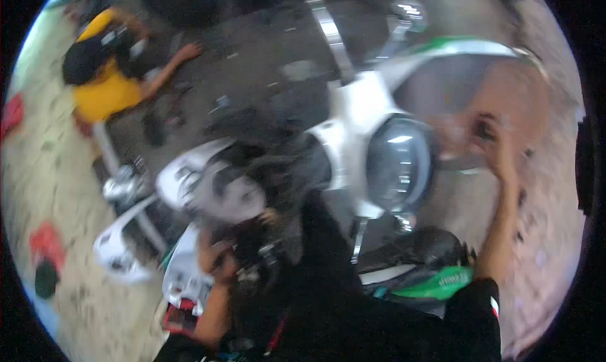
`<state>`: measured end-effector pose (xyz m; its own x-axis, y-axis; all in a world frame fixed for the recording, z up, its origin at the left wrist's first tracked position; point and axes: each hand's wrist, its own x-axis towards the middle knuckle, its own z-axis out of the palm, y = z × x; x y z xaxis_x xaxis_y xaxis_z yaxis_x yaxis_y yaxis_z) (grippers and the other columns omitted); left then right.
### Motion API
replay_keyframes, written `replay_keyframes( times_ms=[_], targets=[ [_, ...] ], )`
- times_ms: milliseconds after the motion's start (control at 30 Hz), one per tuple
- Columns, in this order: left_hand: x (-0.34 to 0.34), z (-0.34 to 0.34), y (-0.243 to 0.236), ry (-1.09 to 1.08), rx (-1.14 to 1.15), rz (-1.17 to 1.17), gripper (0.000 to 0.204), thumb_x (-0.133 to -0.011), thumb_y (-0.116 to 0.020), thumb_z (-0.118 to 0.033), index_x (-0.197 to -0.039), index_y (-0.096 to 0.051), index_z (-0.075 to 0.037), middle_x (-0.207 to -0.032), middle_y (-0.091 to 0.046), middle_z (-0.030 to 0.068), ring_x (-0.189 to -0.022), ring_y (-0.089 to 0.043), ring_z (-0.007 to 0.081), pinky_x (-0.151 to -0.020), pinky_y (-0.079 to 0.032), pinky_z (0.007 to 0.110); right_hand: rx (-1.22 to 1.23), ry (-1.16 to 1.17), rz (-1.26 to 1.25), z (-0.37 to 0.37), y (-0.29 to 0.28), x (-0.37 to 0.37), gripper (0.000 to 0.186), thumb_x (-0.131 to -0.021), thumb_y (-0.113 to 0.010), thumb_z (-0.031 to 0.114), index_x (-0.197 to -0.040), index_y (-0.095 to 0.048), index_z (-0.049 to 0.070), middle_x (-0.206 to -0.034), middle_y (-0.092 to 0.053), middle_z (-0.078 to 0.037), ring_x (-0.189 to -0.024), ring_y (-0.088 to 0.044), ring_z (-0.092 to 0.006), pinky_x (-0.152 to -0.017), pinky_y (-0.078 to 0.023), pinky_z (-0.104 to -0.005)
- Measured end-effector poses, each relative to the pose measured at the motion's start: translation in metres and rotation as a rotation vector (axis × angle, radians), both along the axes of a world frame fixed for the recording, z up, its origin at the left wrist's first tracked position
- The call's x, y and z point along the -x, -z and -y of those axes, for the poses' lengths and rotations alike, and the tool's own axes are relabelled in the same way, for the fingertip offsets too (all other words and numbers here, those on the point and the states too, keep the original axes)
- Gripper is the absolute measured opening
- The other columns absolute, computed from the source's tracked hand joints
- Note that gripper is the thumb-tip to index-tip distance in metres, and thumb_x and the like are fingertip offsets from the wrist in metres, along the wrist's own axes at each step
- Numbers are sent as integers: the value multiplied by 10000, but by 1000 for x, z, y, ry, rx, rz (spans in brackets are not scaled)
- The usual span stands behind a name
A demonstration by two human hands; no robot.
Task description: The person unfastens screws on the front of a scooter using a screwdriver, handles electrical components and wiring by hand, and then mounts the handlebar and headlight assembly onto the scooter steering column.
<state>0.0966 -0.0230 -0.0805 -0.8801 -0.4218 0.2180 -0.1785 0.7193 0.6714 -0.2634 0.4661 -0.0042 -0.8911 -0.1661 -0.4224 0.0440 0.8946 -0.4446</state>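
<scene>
My left hand point(216, 256) is at the lower middle, blurred, beside a white scooter body panel point(186, 280) and below a white rounded fairing piece point(211, 185); what it holds I cannot make out. My right hand point(495, 141) reaches up at the right, fingers curled at a small dark thing over a large rounded, see-through or glossy piece point(454, 90) with a white and green edge. Left of it stands a white scooter front point(363, 96) with a round headlamp point(401, 163) and metal bars.
A co-worker in a yellow top point(107, 100) bends at the upper left, arm stretched over the dark floor point(240, 78). Another white panel point(126, 248), a metal part point(126, 185) and a red item point(47, 242) lie left. A black and green scooter part point(423, 280) is at lower right.
</scene>
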Motion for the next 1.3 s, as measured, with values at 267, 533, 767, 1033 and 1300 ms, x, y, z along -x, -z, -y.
replay_keyframes(
  times_ms=[267, 533, 767, 1033, 1300],
  targets=[
    [16, -10, -25, -53, -124, -40, 187, -626, -548, 112, -735, -645, -5, -1018, -640, 265, -979, -609, 405, -907, -441, 434, 110, 64, -188, -23, -23, -15, 449, -845, -645, 55, -1263, -497, -16, -1284, -514, -97, -1106, -542, -207, -958, -422, -325],
    [10, -7, -17, -59, -160, -34, 185, -620, -531, 90, -735, -648, 4, -1047, -636, 250, -1005, -607, 379, -928, -436, 426, 902, 324, 56, 232, -30, -98, 377, -827, -669, 196, -1132, -592, -11, -823, -648, -102, -708, -633, -183, -612, -518, -284],
    [9, -5, -10, -73, -274, -87, 185, -611, -514, 61, -713, -653, -4, -1127, -618, 266, -1081, -588, 395, -969, -420, 434, 756, 107, 290, 323, -28, -106, 196, -850, -666, 161, -897, -667, -30, -684, -642, -83, -617, -554, -86, -567, -441, -270],
    [19, -10, -23, -114, -235, -64, 162, -659, -593, 82, -770, -657, -17, -1150, -633, 211, -1094, -599, 346, -970, -427, 405, 563, 65, 476, 342, -49, -93, 230, -831, -693, 161, -917, -677, -52, -690, -636, -36, -570, -541, -78, -513, -417, -232],
    [25, -3, -25, -75, -298, -80, 134, -686, -653, 53, -802, -652, -14, -1139, -640, 198, -1095, -600, 338, -963, -434, 390, 395, -393, 496, 356, -48, -84, 333, -827, -694, 281, -795, -677, -50, -629, -633, -114, -571, -603, -183, -568, -461, -322]
  ],
)
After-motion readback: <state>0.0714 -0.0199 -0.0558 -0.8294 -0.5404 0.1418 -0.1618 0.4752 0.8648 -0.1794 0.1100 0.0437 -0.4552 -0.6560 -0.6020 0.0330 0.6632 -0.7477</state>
